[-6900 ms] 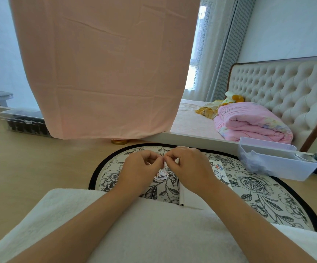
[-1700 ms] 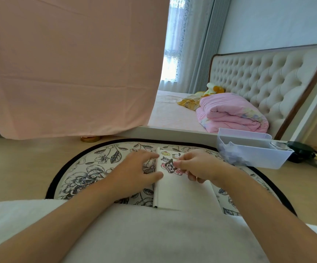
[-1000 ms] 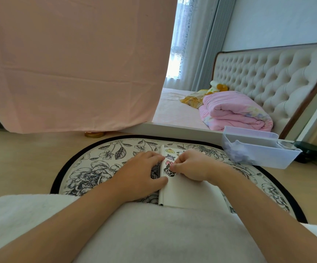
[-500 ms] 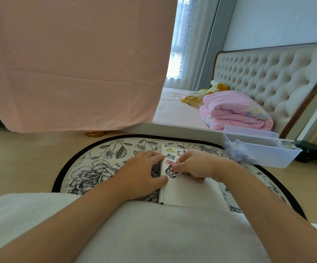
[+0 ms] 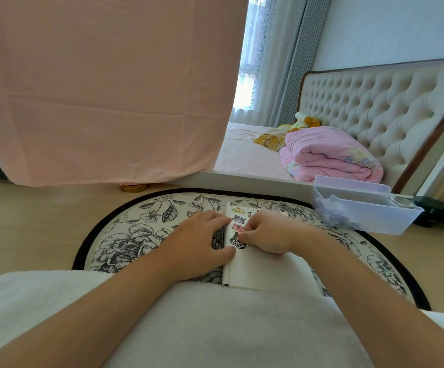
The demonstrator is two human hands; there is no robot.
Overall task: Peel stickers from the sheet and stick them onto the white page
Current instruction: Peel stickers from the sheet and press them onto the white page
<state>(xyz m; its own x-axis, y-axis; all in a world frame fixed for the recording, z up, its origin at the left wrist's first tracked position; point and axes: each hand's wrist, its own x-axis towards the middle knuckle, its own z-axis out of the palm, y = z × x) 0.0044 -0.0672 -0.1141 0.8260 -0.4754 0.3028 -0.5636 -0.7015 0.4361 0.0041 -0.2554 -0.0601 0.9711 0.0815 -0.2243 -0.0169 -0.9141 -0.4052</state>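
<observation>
Two jobs: my left hand lies flat, steadying the white paper page so my right hand, pinching a black-and-white cartoon sticker, can place it squarely.

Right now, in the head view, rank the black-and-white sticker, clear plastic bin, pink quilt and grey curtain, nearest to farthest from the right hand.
1. black-and-white sticker, at the right hand's fingertips.
2. clear plastic bin, on the floor to its right.
3. pink quilt, on the bed behind the bin.
4. grey curtain, by the window, farthest back.
</observation>
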